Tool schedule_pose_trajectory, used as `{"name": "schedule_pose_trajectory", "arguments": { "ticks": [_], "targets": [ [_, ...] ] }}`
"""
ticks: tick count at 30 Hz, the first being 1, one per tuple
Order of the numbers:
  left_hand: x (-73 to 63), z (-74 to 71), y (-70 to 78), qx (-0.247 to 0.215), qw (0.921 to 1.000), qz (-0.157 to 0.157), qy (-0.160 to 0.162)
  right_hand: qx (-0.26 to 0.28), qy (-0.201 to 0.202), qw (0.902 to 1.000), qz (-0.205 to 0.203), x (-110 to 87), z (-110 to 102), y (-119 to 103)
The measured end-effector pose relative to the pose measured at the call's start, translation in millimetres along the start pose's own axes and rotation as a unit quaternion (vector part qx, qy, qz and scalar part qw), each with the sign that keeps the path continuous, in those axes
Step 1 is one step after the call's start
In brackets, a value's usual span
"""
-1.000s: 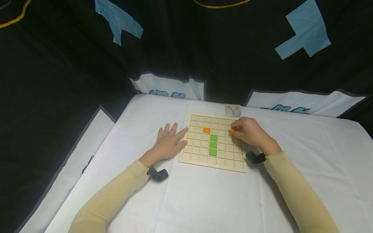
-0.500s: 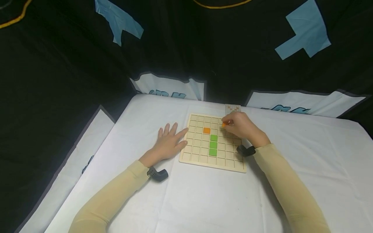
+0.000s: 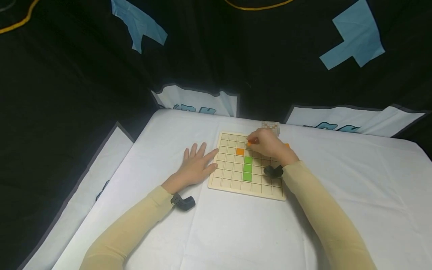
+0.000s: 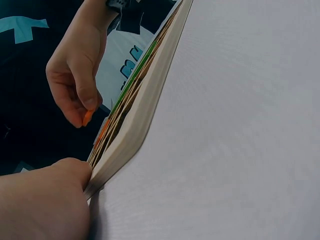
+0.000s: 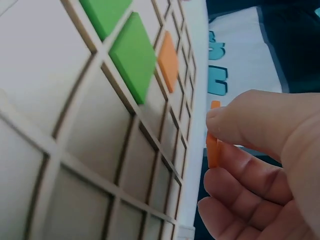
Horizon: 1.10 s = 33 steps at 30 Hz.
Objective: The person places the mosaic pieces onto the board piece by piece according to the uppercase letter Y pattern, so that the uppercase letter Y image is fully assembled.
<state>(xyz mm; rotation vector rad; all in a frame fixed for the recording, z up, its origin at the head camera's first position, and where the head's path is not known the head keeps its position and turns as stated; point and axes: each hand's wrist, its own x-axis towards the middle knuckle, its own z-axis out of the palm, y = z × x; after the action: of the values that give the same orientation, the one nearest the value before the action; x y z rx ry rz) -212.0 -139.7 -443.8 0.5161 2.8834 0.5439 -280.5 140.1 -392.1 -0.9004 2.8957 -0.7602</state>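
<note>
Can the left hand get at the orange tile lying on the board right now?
Probably yes: the left hand rests at the left edge of the board, with only bare squares between it and the orange tile; the right hand, close by, doesn't cover it.

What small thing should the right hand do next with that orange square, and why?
Probably the right hand should lower the pinched orange tile into a bare square of the board: it is held clear of the grid, another orange tile and three green tiles already sit in squares, and the left hand touches the board's edge.
</note>
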Motion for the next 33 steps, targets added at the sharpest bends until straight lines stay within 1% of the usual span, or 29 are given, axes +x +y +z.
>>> {"name": "schedule_pose_trajectory", "arguments": {
  "ticks": [8,14,17,24,33],
  "targets": [
    [0.0,0.6,-1.7,0.000,1.0000,-0.001,-0.001,0.020,-0.022,0.9995,0.013,15.5,14,-7],
    [0.1,0.4,-1.3,-0.002,1.0000,-0.004,-0.003,0.014,-0.026,0.9996,0.001,26.6,20,-13],
    [0.2,0.4,-1.2,-0.002,1.0000,-0.003,-0.005,0.016,-0.035,0.9993,0.003,31.7,22,-16],
    [1.0,0.8,-1.4,0.001,1.0000,-0.003,-0.005,0.020,-0.055,0.9981,0.022,39.9,27,-19],
    [0.5,0.9,-1.3,-0.003,1.0000,-0.001,-0.003,0.004,-0.060,0.9973,0.040,46.7,29,-23]
  ]
}}
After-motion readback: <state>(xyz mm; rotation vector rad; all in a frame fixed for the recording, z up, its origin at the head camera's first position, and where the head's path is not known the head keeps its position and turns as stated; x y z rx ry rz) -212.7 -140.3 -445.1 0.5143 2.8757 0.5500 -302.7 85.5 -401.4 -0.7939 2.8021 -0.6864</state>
